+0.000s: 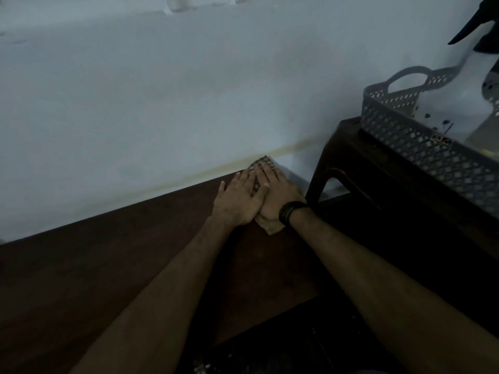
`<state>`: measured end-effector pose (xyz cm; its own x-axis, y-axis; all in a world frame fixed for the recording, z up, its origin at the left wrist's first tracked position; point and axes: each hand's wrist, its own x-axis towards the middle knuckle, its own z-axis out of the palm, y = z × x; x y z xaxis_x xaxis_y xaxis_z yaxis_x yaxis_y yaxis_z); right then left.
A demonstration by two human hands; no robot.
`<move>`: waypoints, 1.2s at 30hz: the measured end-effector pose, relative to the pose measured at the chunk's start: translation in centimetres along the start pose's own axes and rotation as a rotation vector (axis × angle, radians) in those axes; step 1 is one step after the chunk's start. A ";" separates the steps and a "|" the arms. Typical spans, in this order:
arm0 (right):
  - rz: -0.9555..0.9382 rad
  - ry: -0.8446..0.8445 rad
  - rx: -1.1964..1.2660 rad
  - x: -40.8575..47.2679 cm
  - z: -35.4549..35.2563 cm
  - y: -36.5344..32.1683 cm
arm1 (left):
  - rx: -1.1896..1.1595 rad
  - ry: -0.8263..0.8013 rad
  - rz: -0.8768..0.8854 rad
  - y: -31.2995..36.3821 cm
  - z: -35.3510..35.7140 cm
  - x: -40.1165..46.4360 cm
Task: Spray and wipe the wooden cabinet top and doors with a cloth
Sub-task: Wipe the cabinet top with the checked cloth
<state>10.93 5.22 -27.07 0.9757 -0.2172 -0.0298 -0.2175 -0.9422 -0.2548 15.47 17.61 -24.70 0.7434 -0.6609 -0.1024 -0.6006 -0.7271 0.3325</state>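
Checked cloth (261, 168) flat on dark wooden cabinet top (121, 265), far edge, 1 o'clock, against wall.

The dark wooden cabinet top (113, 265) carries a patterned cloth (263, 164) at its far edge beside the wall.

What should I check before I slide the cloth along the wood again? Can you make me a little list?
1. Cloth lies flat on the cabinet top: ok; it shows at the fingertips and below the wrist.
2. Both hands press it: ok; left hand and right hand lie flat, side by side, fingers straight.
3. Room to slide left: ok; bare wood runs that way.
4. Room to slide right: not ok; the dark stool stands close, with a grey basket on top.
5. Wood is wet with spray: cannot tell; the picture is too dim.
6. Spray bottle within reach: cannot tell; none in view.
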 end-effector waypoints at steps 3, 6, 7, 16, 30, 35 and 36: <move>0.002 0.004 0.092 2.0 -0.3 0.1 | 0.000 0.026 -0.002 -0.8 -0.3 2.2; 0.001 0.060 0.161 2.8 -0.4 0.2 | 0.005 0.038 0.006 -0.8 -0.5 2.9; 0.001 0.075 0.177 3.0 -0.5 0.2 | 0.004 0.041 0.005 -0.8 -0.5 2.9; 0.006 0.031 0.133 2.6 -0.9 0.2 | 0.012 0.020 -0.034 -0.4 -0.4 2.7; -0.011 0.027 -0.116 -5.9 0.1 0.1 | -0.021 0.025 0.020 2.5 1.5 -5.7; -0.027 0.007 -0.206 -11.0 -0.1 -2.0 | -0.051 0.018 0.020 3.2 2.1 -10.8; -0.030 0.003 -0.216 -11.7 -0.1 -2.6 | -0.056 0.026 0.014 3.0 2.1 -11.9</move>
<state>0.07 10.22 -26.00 0.9818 -0.1887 -0.0223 -0.1895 -0.9810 -0.0424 4.24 22.91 -24.46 0.7432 -0.6651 -0.0732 -0.5937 -0.7060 0.3862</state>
